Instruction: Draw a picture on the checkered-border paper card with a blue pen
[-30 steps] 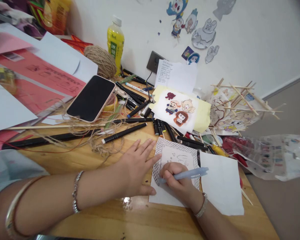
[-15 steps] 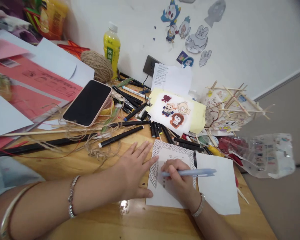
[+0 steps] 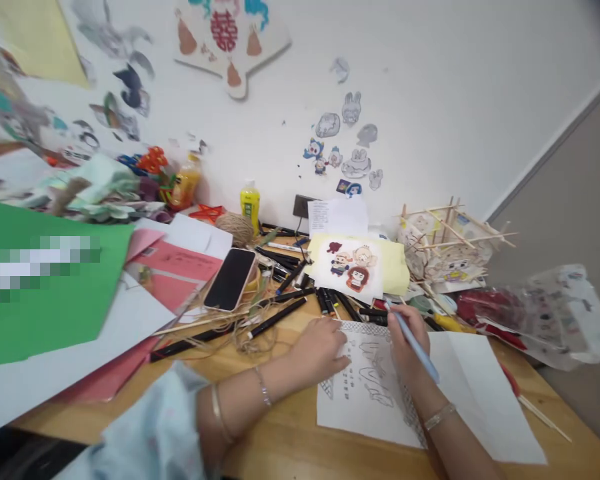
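Observation:
A light blue pen point(image 3: 419, 351) is gripped in my right hand point(image 3: 409, 337), slanting from upper left to lower right over the right side of a drawing sheet point(image 3: 343, 423). The sheet has a crosshatched border, small written characters and an outlined figure; my right hand and wrist hide part of its right edge. My left hand point(image 3: 316, 352) rests at the sheet's upper left corner, fingers bent and thumb apart. A blank white sheet point(image 3: 485, 400) lies right of my right forearm.
Behind the sheet are scattered black markers point(image 3: 277, 318) and a sheet with coloured cartoon figures point(image 3: 350, 267). A phone point(image 3: 231, 279), twine ball point(image 3: 235, 228) and yellow bottle point(image 3: 250, 207) stand left. A stick frame point(image 3: 445, 247) and plastic bag point(image 3: 545, 320) lie right.
The view has tilted up and widened, showing more wall and a green folder. My right hand has moved to the sheet's upper right, turning the pen steeper. My left fingers have drawn in from spread.

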`<action>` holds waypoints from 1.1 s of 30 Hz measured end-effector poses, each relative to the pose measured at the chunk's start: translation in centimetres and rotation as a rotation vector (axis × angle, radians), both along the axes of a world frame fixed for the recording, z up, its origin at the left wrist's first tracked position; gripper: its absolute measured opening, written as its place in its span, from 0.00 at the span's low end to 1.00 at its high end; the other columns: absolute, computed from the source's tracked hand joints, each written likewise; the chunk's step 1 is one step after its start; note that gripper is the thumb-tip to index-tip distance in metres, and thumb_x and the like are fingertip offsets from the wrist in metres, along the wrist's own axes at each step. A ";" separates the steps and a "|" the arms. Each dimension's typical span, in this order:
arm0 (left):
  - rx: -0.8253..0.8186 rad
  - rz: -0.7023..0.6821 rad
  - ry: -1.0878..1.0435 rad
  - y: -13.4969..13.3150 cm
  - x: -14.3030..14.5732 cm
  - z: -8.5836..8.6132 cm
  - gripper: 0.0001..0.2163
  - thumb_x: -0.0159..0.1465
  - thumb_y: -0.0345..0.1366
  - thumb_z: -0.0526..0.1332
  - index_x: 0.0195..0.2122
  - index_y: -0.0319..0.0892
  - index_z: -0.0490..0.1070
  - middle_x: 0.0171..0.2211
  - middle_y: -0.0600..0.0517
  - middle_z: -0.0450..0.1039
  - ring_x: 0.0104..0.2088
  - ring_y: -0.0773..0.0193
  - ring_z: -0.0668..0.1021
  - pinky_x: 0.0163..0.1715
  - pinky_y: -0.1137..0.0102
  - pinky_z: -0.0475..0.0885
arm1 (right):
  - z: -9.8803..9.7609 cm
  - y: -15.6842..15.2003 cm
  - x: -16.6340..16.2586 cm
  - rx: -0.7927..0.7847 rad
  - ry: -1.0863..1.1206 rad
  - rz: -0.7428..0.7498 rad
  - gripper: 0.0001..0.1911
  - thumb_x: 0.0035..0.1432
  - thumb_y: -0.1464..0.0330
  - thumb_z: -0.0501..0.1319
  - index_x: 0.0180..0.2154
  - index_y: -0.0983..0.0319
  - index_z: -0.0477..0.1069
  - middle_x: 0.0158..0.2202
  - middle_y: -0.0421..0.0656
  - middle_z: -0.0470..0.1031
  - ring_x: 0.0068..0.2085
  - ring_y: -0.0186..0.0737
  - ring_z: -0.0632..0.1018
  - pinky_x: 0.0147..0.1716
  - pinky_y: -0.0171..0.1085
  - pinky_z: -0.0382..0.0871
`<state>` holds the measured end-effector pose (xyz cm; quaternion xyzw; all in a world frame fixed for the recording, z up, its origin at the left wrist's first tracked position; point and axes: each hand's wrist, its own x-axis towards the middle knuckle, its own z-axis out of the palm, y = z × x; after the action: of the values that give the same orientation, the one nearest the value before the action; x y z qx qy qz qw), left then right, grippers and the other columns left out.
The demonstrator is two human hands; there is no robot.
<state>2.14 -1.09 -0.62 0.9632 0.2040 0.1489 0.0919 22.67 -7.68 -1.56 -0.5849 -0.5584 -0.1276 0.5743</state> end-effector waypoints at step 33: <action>-0.662 0.218 -0.814 3.7 -0.6 0.7 0.12 0.62 0.45 0.53 0.39 0.42 0.64 0.40 0.46 0.72 0.43 0.55 0.74 0.42 0.64 0.68 | -0.4 0.4 1.2 -0.114 0.565 0.058 0.22 0.59 0.47 0.56 0.39 0.59 0.65 0.35 0.44 0.78 0.31 0.44 0.76 0.35 0.43 0.72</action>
<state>1.54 2.66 0.04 0.7203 0.2869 0.4468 0.4465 23.92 -7.27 -1.98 -0.6123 -0.3991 0.0884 0.6768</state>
